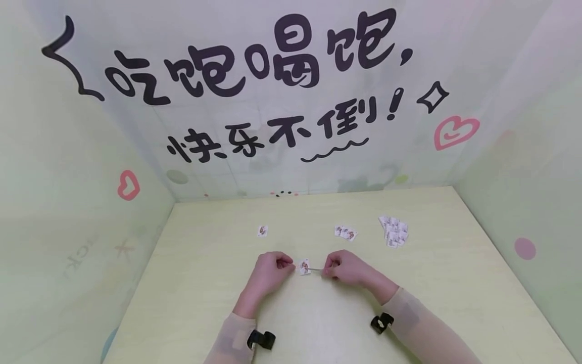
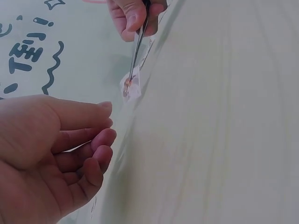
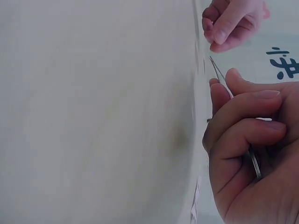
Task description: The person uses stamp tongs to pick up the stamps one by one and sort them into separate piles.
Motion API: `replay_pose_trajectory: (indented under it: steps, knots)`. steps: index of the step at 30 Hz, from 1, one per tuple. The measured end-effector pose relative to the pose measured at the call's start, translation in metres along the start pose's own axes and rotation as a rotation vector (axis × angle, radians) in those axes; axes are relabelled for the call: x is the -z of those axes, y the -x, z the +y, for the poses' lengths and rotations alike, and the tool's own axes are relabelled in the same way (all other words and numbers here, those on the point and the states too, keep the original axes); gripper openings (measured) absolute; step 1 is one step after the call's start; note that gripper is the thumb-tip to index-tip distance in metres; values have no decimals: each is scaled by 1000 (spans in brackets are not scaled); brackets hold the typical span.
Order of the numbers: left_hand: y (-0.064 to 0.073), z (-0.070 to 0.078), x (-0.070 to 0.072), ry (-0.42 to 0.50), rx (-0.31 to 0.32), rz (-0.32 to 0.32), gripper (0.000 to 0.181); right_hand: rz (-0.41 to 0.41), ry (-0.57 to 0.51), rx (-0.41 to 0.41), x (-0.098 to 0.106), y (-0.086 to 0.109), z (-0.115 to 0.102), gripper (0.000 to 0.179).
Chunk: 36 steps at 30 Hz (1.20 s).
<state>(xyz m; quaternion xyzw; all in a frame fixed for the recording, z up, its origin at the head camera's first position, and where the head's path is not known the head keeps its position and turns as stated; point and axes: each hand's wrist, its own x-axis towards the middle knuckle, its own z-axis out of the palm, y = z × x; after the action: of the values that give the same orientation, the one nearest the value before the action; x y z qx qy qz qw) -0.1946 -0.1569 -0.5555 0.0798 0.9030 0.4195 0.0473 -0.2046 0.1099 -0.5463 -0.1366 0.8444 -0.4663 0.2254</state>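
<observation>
Metal tweezers [image 1: 315, 269] are gripped in my right hand [image 1: 347, 268], their tips pointing left. In the left wrist view the tweezers' slim tips [image 2: 134, 65] overlap a small white card [image 2: 131, 91] printed with a reddish-brown figure. The same card [image 1: 304, 264] appears between the two hands in the head view. Just left of it is my left hand [image 1: 270, 273], its fingers loosely bent and nothing held. In the right wrist view the two prongs of the tweezers [image 3: 216, 69] stick out past the thumb and forefinger, while curled fingers cover the rear part.
Farther back on the pale wooden table [image 1: 204, 298] lie a single small card [image 1: 262, 231], a short overlapping row of cards [image 1: 346, 232] and, at right, a larger overlapping cluster [image 1: 394, 231]. A printed wall [image 1: 254, 172] borders the table's far edge.
</observation>
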Motion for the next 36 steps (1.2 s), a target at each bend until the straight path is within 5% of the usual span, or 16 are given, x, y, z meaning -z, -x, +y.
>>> replay_pose_trajectory:
  steps: [11,19,27,36]
  knots:
    - [-26,-22,26,20,97,176,12,126,-43,-48,32,2,17,13]
    - [-45,-37,42,-11,101,280,16,219,-45,-101,52,7,32,16]
    - [-60,-45,47,-84,80,320,15,266,-36,-149,63,8,37,12]
    - [-68,-50,47,-141,113,286,17,276,-86,-181,66,8,41,15]
